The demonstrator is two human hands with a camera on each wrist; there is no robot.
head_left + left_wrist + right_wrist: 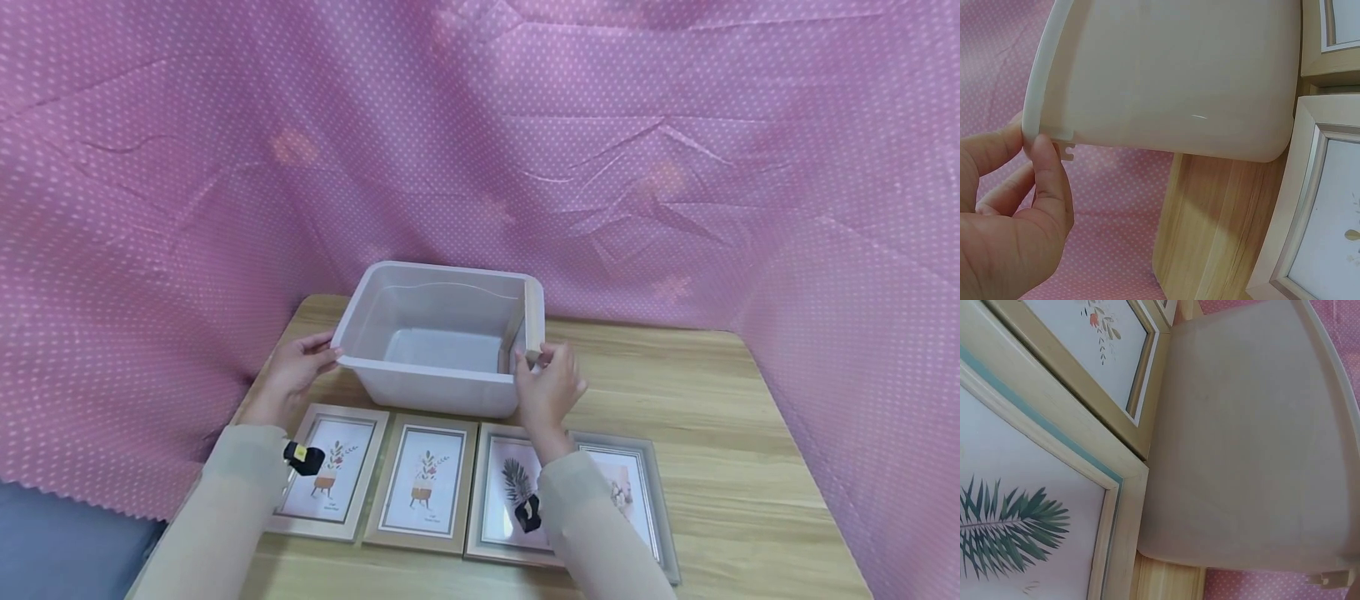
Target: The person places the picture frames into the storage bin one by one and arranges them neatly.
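A white plastic tub (pixel 442 385) stands on the table behind a row of picture frames. My left hand (pixel 294 371) pinches its rim at the front left corner; the left wrist view shows this hand (pixel 1016 206) with thumb and fingers on either side of the rim. At the front right corner, my right hand (pixel 551 387) grips the tub's rim, its fingers close to the end of a light wooden frame (pixel 533 312). That frame stands on edge inside the tub, along the right wall. The right wrist view hardly catches the right hand.
Several picture frames lie face up along the front: a pale one (pixel 360 467) at left, a tan one (pixel 399 475), a cream one (pixel 480 492) with a leaf print, and a grey one (pixel 663 508). Pink dotted cloth (pixel 600 167) hangs around the wooden table (pixel 720 433).
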